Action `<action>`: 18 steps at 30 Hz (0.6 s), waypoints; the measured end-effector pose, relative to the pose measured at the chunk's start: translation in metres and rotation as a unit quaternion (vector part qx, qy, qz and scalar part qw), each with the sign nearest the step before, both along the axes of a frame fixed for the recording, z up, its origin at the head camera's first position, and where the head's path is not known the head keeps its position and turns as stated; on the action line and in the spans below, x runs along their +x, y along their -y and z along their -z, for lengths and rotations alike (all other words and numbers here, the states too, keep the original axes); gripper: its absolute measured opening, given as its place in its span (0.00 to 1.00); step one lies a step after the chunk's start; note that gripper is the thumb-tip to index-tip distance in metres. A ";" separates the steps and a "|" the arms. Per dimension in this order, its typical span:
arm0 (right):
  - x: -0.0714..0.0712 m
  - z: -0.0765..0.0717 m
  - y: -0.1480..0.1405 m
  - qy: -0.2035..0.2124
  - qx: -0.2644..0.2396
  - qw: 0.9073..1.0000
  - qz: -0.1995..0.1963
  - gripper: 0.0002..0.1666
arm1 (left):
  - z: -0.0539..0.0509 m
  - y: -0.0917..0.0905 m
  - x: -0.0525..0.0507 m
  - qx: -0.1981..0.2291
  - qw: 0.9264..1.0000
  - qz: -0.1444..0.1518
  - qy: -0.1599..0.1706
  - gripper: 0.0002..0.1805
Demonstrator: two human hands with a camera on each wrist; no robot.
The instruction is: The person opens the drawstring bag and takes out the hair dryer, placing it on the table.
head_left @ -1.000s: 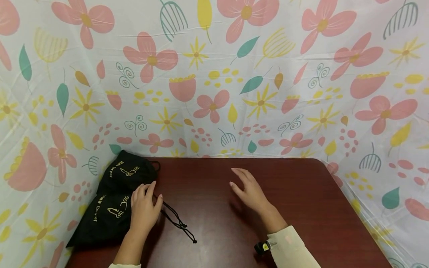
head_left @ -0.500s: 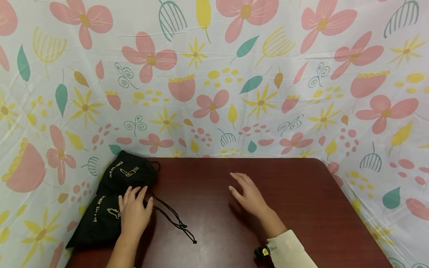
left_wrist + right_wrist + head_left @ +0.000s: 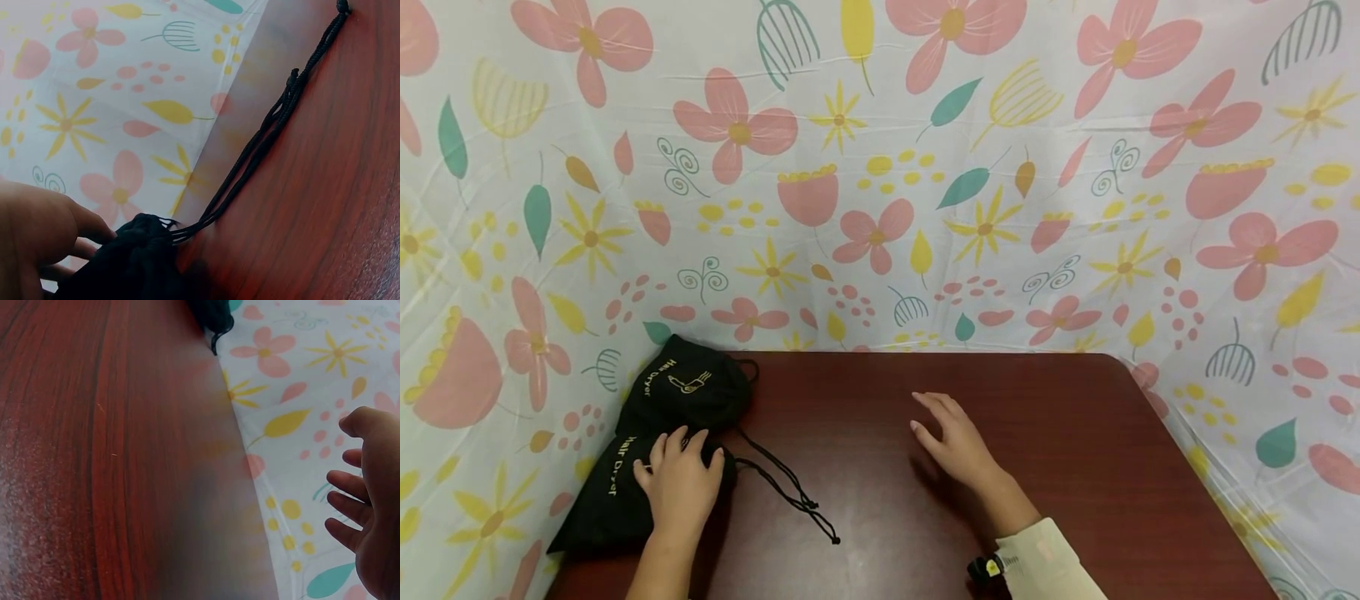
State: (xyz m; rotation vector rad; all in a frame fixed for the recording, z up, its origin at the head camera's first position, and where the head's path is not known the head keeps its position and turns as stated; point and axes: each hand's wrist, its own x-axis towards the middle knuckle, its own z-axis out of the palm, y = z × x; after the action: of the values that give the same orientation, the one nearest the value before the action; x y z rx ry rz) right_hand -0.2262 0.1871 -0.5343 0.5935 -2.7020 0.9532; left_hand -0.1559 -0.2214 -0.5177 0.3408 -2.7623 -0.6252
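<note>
Two black fabric drawstring bags with gold "Hair Dryer" lettering lie at the table's left side, the far bag (image 3: 688, 387) just behind the near bag (image 3: 598, 504). Over the near bag is my left hand (image 3: 681, 492), fingers spread and slightly bent, covering part of its print. In the left wrist view its fingers reach the bag's gathered mouth (image 3: 140, 250); whether they press on it I cannot tell. The near bag's black cords (image 3: 786, 487) trail right across the table. My right hand (image 3: 958, 450) hovers above the table with relaxed fingers, holding nothing.
The dark red wooden table (image 3: 865, 517) has a rounded far right corner. A white floral cloth (image 3: 880, 183) hangs behind it and along both sides. Around my right wrist sits a black strap (image 3: 985, 570) beside the pale sleeve (image 3: 1048, 558).
My left hand has moved left and a little nearer, from beside the cords onto the near bag. My right hand has drifted slightly nearer. Both bags stay put.
</note>
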 end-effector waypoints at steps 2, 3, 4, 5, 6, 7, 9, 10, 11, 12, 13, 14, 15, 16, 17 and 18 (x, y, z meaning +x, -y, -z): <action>0.001 0.000 0.000 0.002 0.000 1.000 0.000 0.30 | -0.001 0.001 0.002 0.003 1.000 -0.007 0.018 0.24; 0.001 0.001 0.000 0.002 0.000 1.000 -0.001 0.30 | -0.001 0.001 0.002 0.004 1.000 -0.009 0.026 0.25; 0.001 0.001 0.000 0.004 -0.001 1.000 -0.001 0.30 | 0.000 0.001 0.003 0.005 0.999 -0.009 0.032 0.26; 0.001 0.001 0.001 0.005 -0.001 1.000 -0.002 0.30 | 0.000 0.001 0.003 0.005 0.999 -0.010 0.036 0.26; 0.002 0.002 0.001 0.005 -0.002 1.000 -0.004 0.30 | 0.000 0.001 0.004 0.005 0.999 -0.010 0.037 0.27; 0.002 0.002 0.001 0.006 -0.004 1.000 -0.005 0.30 | 0.001 0.000 0.004 0.005 0.999 -0.011 0.038 0.27; 0.002 0.003 0.001 0.006 -0.004 1.000 -0.007 0.29 | 0.003 -0.001 0.005 0.003 0.999 -0.014 0.040 0.27; 0.002 0.003 0.001 0.006 -0.004 1.000 -0.008 0.29 | 0.004 -0.002 0.005 0.003 0.999 -0.015 0.039 0.27; 0.002 0.003 0.001 0.006 -0.005 1.000 -0.009 0.29 | 0.005 -0.003 0.005 0.004 0.999 -0.016 0.037 0.27; 0.002 0.004 0.001 0.006 -0.005 1.000 -0.009 0.29 | 0.006 -0.004 0.005 0.004 0.999 -0.017 0.035 0.26; 0.002 0.004 0.001 0.006 -0.005 1.000 -0.009 0.29 | 0.007 -0.005 0.005 0.004 0.999 -0.018 0.033 0.26; 0.002 0.004 0.002 0.005 -0.005 1.000 -0.010 0.29 | 0.008 -0.006 0.005 0.004 0.999 -0.017 0.032 0.26; 0.002 0.005 0.002 0.005 -0.004 1.000 -0.009 0.29 | 0.009 -0.007 0.005 0.004 0.999 -0.016 0.031 0.26; 0.002 0.005 0.002 0.004 -0.004 1.000 -0.010 0.29 | 0.009 -0.007 0.005 0.003 0.999 -0.015 0.030 0.25; 0.003 0.006 0.002 0.003 -0.004 1.000 -0.010 0.29 | 0.010 -0.008 0.005 0.002 0.999 -0.014 0.030 0.25; 0.004 0.007 0.002 0.002 -0.004 1.000 -0.011 0.29 | 0.010 -0.009 0.005 0.001 0.999 -0.013 0.032 0.25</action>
State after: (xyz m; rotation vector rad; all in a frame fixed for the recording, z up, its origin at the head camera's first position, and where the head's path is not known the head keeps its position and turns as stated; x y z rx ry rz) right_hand -0.2225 0.1856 -0.5409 0.6216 -2.7007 0.9706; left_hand -0.1506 -0.2127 -0.5279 0.4028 -2.8130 -0.6222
